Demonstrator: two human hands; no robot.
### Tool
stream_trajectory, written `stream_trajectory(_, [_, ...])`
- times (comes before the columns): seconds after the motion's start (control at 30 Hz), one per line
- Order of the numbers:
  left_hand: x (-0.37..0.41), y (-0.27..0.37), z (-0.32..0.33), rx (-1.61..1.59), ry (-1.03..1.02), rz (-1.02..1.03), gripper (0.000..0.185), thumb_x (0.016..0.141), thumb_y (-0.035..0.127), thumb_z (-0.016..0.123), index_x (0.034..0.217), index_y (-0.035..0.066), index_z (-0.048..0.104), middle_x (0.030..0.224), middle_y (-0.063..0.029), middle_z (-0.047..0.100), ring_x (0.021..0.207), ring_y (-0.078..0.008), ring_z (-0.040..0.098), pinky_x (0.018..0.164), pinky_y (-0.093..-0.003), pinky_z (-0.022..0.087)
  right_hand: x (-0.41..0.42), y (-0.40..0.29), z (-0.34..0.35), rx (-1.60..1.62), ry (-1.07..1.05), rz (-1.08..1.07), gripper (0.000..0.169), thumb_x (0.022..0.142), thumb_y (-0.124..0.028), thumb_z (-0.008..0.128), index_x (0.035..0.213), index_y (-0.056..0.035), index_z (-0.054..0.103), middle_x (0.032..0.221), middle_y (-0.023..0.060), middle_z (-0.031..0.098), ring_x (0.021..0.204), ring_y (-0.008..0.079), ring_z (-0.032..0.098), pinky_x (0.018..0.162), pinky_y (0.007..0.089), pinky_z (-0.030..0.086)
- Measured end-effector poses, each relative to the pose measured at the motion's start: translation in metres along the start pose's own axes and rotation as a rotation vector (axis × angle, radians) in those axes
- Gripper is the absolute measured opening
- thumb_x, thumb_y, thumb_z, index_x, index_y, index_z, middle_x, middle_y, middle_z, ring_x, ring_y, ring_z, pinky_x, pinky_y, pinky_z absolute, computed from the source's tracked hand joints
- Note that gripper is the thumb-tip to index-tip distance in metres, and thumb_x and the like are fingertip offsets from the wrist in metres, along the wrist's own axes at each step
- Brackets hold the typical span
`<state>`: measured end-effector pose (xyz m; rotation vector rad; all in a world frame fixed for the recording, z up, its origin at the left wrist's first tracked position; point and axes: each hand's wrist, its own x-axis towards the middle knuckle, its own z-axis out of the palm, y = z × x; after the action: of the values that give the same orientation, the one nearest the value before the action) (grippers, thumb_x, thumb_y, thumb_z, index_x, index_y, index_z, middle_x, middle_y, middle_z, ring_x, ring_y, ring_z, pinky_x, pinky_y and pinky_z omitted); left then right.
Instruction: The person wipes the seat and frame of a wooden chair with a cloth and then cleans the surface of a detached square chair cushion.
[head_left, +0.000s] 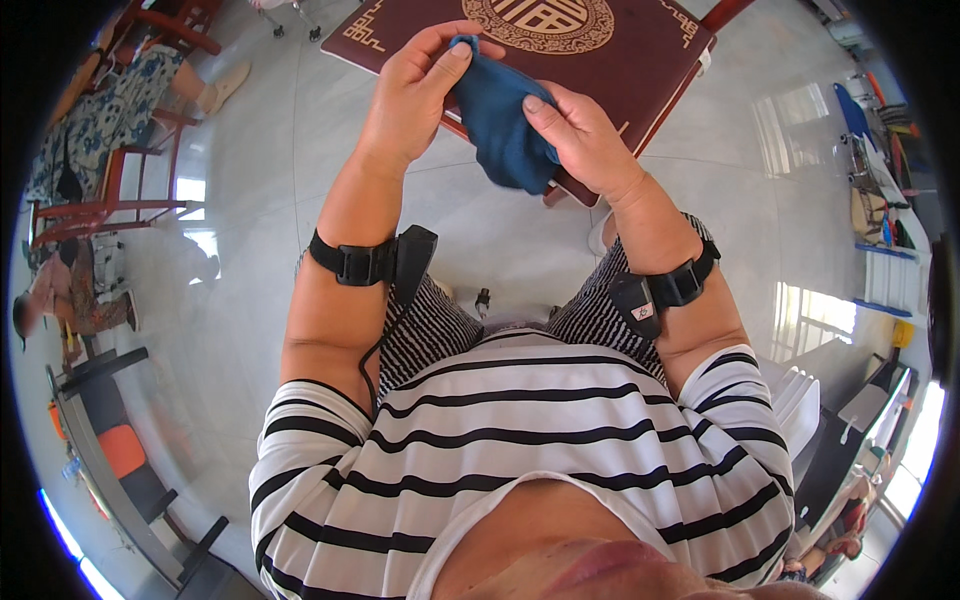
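Note:
Between my two hands hangs a piece of dark blue cloth (499, 124), with soft folds and a loose lower edge. My left hand (420, 86) pinches its upper corner between thumb and fingers. On the cloth's right side, the thumb of my right hand (585, 131) presses over the front, and the fingers are largely hidden behind it. Both hands are raised above the near edge of a table with a dark red top (442, 41), which bears a gold round emblem (536, 21) and gold corner patterns.
Black straps (360, 264) with small devices circle both forearms, and a cable runs from the left one. A seated person in a floral garment (112, 112) and red wooden chairs (112, 199) are at the left. Grey tiled floor (247, 315) surrounds me. Crowded shelving (892, 277) stands right.

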<state>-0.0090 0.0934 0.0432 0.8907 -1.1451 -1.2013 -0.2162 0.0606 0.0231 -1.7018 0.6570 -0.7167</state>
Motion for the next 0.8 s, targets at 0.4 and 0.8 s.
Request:
stream_trajectory(0.4, [-0.003, -0.007, 0.006, -0.014, 0.0, 0.105, 0.037, 0.086, 0.012, 0.072, 0.118, 0.0, 0.059, 0.101, -0.0049, 0.065, 0.091, -0.0145, 0.063, 0.081, -0.0276, 0.053, -0.002, 0.0, 0.002, -0.11, 0.264, -0.253, 0.031, 0.1, -0.025, 0.052, 0.119, -0.0017, 0.058, 0.097, 0.0075, 0.063, 0.089, 0.0139, 0.057, 0.082, 0.0278, 0.047])
stream_trajectory(0.8, [-0.014, 0.019, -0.013, 0.567, -0.05, 0.02, 0.027, 0.087, 0.015, 0.069, 0.109, 0.002, 0.063, 0.093, -0.0036, 0.066, 0.084, -0.0119, 0.062, 0.074, -0.0262, 0.052, -0.005, -0.008, -0.008, 0.055, 0.353, -0.223, 0.026, 0.098, -0.025, 0.057, 0.11, -0.0033, 0.065, 0.081, -0.0009, 0.062, 0.068, 0.0054, 0.049, 0.066, 0.021, 0.045])
